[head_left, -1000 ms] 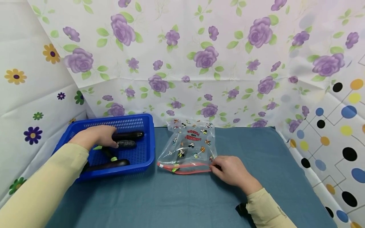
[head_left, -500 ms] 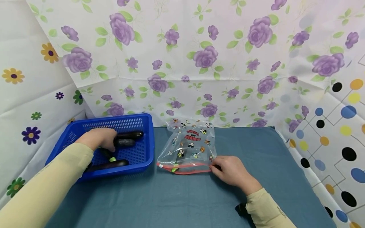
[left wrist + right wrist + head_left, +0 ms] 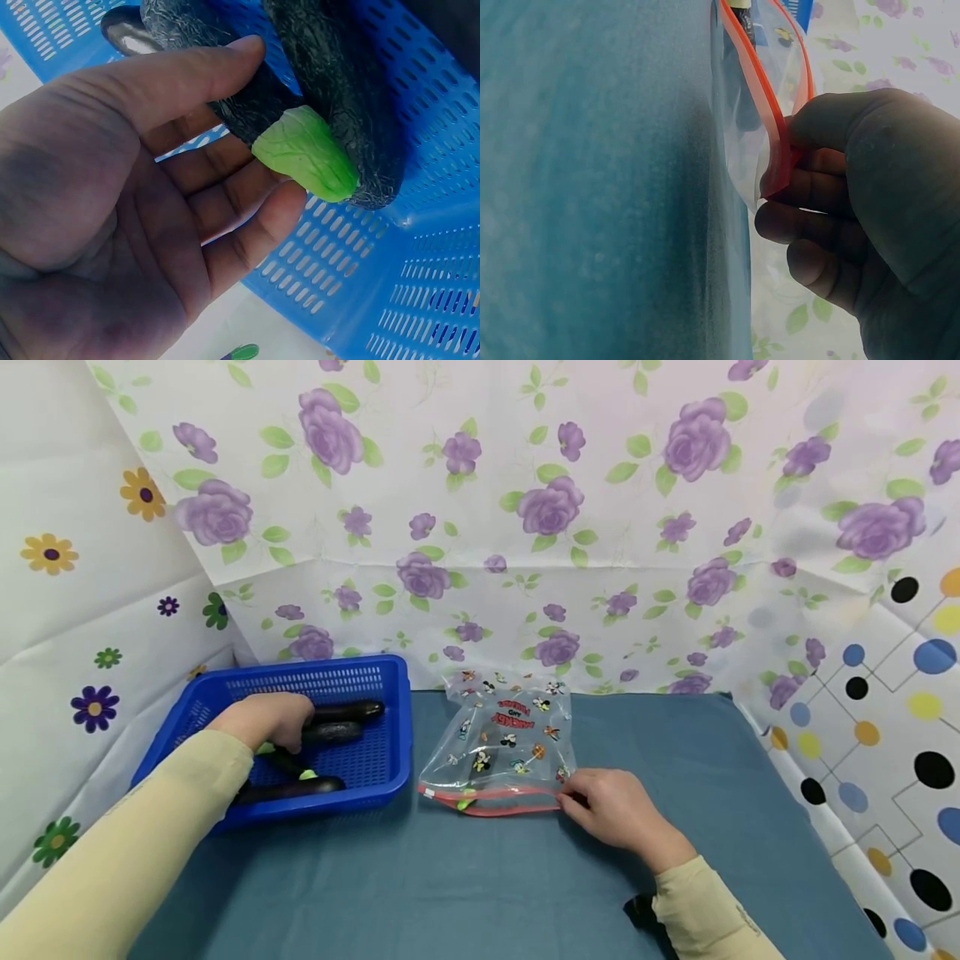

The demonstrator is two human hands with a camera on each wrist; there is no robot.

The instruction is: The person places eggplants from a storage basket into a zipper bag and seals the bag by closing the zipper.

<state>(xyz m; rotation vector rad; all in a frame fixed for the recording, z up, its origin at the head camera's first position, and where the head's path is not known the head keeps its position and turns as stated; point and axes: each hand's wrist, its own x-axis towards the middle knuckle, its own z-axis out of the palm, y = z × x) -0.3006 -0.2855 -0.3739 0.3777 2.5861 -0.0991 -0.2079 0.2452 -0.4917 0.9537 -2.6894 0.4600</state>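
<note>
Dark vegetable [image 3: 337,732] crosswise, green cap [image 3: 304,154] leftward

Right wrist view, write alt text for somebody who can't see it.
A right hand pinches the orange edge of a clear bag, its mouth gaping, with something dark showing at the top. Blue cloth fills the left side; a white floral sheet shows behind.

head view looks forward and down; close wrist views face the hands [image 3: 273,718] [image 3: 611,806] it also shows.

Purple-rose wall sheet [image 3: 495,527] behind a blue-green tablecloth [image 3: 480,885].
</note>
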